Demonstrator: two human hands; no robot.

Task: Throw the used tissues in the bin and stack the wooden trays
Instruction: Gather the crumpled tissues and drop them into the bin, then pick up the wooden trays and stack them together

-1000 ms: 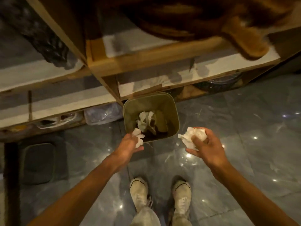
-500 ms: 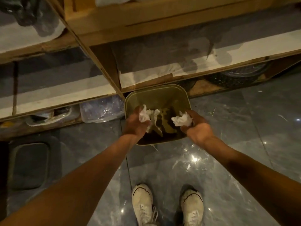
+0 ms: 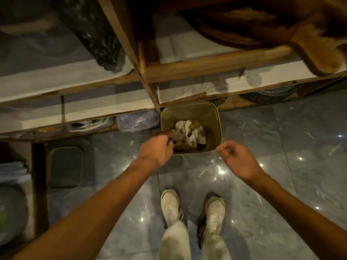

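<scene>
Nothing is held in either grip: the left hand is seen with fingers loosely curled and empty at the bin's near-left rim, at about 8 o'clock from the bin's middle, while the right hand is curled just as loosely and just as empty beside the near-right corner, at about 4 o'clock. Crumpled white tissues are found lying inside the bin, heaped over darker rubbish. The bin itself is stood on the glossy grey floor, pressed up against the foot of a wooden shelf unit. At 2 o'clock from the bin, wooden trays are seen resting on an upper shelf, though blurred. Two pale shoes are planted at 6 o'clock, below the bin.
</scene>
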